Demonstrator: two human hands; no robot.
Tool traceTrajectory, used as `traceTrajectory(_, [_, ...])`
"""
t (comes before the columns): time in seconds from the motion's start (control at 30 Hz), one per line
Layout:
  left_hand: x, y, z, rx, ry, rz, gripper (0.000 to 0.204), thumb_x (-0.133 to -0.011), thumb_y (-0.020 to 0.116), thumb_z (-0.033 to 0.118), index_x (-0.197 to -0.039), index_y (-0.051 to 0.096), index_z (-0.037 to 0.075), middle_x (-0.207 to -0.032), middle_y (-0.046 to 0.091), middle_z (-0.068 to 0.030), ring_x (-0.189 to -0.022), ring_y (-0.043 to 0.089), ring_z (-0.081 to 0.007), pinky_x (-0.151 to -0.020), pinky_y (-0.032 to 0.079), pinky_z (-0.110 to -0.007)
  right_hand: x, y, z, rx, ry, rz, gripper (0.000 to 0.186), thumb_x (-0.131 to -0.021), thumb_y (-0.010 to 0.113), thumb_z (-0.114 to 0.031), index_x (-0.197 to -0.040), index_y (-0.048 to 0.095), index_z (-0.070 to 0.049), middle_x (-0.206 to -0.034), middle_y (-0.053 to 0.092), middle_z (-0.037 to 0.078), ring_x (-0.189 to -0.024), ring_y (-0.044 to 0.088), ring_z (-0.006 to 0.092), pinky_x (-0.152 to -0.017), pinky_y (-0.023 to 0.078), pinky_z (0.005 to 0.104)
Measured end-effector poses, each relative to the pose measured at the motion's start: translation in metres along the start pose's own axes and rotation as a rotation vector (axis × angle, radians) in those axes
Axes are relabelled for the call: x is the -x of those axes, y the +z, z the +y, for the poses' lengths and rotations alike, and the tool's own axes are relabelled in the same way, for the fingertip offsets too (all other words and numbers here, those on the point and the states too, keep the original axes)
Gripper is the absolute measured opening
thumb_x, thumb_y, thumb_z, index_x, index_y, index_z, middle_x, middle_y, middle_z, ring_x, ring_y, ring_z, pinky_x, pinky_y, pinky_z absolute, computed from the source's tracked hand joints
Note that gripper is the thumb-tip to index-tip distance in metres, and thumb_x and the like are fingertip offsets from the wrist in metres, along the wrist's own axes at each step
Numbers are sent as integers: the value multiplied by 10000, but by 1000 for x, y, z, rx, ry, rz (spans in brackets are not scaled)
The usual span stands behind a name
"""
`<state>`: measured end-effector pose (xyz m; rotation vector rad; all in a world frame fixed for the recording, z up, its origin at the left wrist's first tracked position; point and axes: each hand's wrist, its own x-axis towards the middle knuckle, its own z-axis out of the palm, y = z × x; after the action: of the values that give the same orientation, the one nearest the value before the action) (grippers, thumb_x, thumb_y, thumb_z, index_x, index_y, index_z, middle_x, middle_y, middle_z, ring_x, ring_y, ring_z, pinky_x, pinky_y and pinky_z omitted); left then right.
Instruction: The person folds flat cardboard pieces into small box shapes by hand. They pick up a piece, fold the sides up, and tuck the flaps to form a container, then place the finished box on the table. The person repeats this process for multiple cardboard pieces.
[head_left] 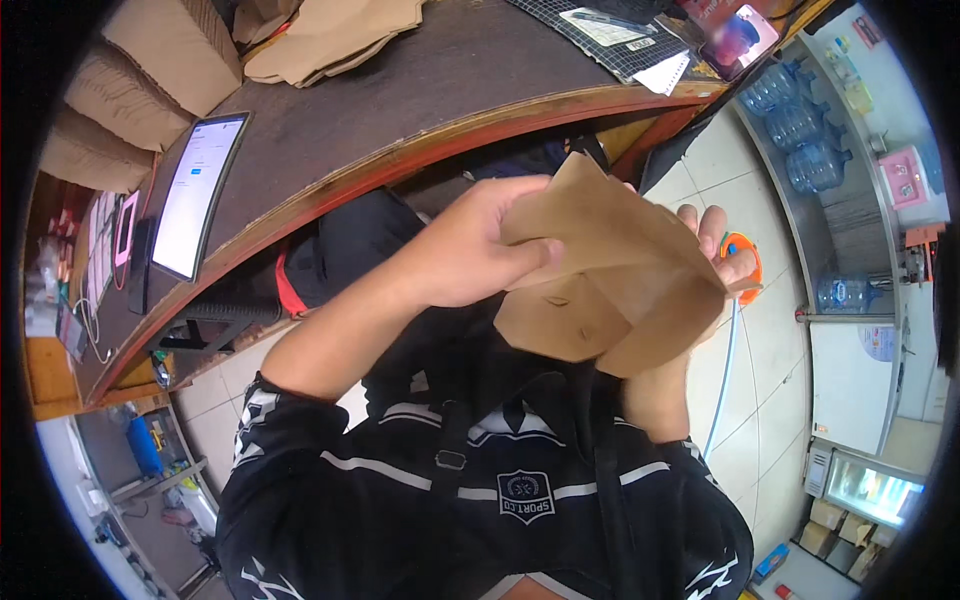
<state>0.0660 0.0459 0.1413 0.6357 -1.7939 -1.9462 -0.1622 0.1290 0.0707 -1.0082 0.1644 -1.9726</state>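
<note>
A partly folded brown kraft paper box (pixel 610 225) is held up in front of my chest, its flaps standing at different angles and its inside partly showing. On its left side my left hand (pixel 480 245) is closed, with the thumb pressed on the near face and the other fingers behind the paper. My right hand (pixel 722 245) grips the right side from behind. Its fingertips show past the edge, while the palm and thumb are hidden by the box.
Ahead is a dark table (pixel 420 110) with a worn wooden edge. Flat brown paper pieces (pixel 335 40), a lit tablet (pixel 200 195), a notepad (pixel 660 72) and a phone (pixel 742 42) lie or stand on it. An orange bucket (pixel 752 262) and shelved water jugs (pixel 815 165) are at right.
</note>
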Motion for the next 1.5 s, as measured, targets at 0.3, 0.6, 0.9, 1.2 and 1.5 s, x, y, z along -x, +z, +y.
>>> traceTrajectory(0.3, [-2, 15, -7, -169, 37, 58, 457, -995, 593, 37, -1435, 504, -50, -1329, 661, -102, -1211, 606, -139, -1064, 470, -347, -2, 27, 0, 119, -79, -2, 134, -1025, 644, -255, -926, 617, -169, -979, 509, 40, -1128, 555, 225, -1165, 308, 786])
traceTrajectory(0.6, [-2, 5, -20, 551, 180, -266, 797, -1040, 615, 376, -1640, 234, 14, -1609, 410, -104, -1480, 396, -195, -1217, 314, -384, -6, 30, 4, 132, -149, 33, 122, -1033, 623, -199, -941, 564, -144, -945, 488, 47, -1053, 550, 224, -1162, 338, 761])
traceTrajectory(0.9, [-5, 35, -15, 660, 130, -191, 1012, -926, 650, 597, -1618, 209, 5, -1582, 404, -205, -1473, 416, -293, -1208, 333, -432, -1, 29, 18, 47, -166, 187, 253, -1123, 446, -354, -1029, 503, -126, -990, 470, 46, -1022, 555, 208, -1198, 386, 620])
traceTrajectory(1.2, [-14, -36, 6, 170, -19, -201, 488, -919, 631, 98, -1391, 578, -14, -1258, 707, -112, -1136, 674, -167, -1015, 498, -328, -2, 32, 10, 58, -46, 191, 219, -1114, 482, -316, -1045, 483, -108, -1012, 459, 70, -943, 518, 192, -1154, 447, 597])
traceTrajectory(1.5, [-27, -18, 27, -753, 96, 8, 312, -746, 876, 188, -972, 745, 17, -875, 742, -158, -833, 722, -268, -771, 546, -362, 2, 42, 20, 282, -31, -4, 265, -1093, 524, -335, -1055, 444, -85, -1024, 447, 102, -946, 482, 209, -1092, 450, 709])
